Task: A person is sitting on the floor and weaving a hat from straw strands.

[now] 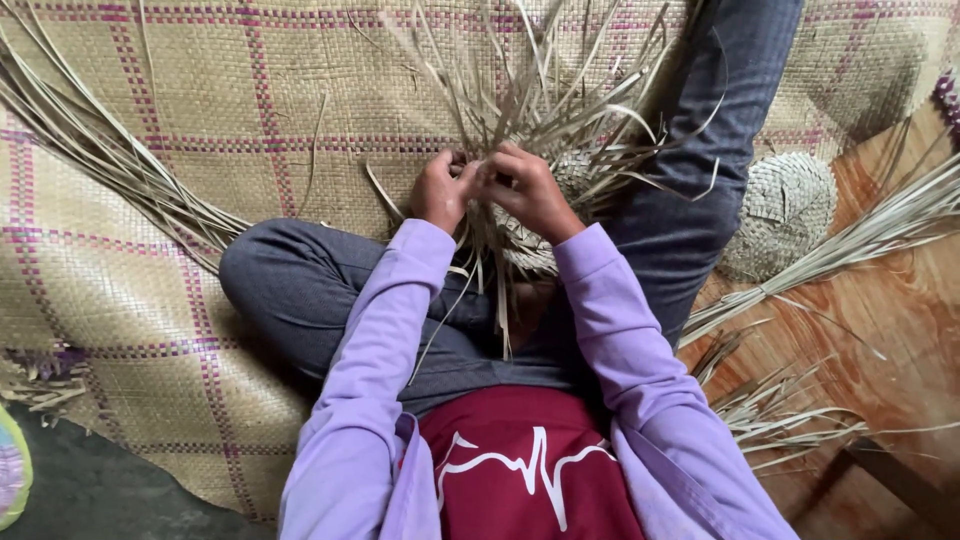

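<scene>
While the person sits cross-legged on a woven mat (200,110), both hands meet above the lap on a half-woven straw piece (545,215). The left hand (440,190) and right hand (527,188) are each closed, fingers pinching pale flat strips at its rim. The piece is tan, tightly plaited at its rounded base, with many loose strips fanning upward and some trailing down. A finished woven dome (785,212) lies right of the leg; loose straw bundles (110,160) lie left
</scene>
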